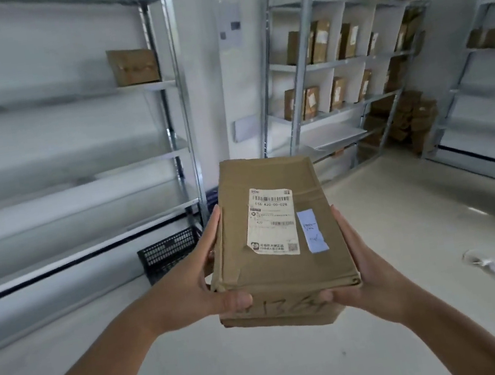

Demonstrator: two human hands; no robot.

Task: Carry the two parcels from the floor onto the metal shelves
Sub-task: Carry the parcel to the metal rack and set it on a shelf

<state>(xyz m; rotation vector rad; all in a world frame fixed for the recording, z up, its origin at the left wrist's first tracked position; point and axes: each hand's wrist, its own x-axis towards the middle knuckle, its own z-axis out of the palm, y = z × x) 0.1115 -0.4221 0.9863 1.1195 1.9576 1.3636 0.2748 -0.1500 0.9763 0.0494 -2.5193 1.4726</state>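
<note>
I hold a brown cardboard parcel (285, 278) in front of me at chest height, with a white shipping label and a blue tape strip on its top face. It looks like two stacked parcels, the lower one marked with handwritten numbers on its near side. My left hand (202, 277) grips the left side, thumb over the near corner. My right hand (364, 269) supports the right side and bottom. Metal shelves (160, 86) stand close on the left, mostly bare, and another metal rack (333, 62) stands ahead.
A black plastic crate (169, 253) sits on the floor under the left shelves. The far rack holds several brown parcels, with a pile of boxes (406, 121) in the corner. A white cable (493, 269) lies on the pale floor at right. More shelving (488, 48) lines the right wall.
</note>
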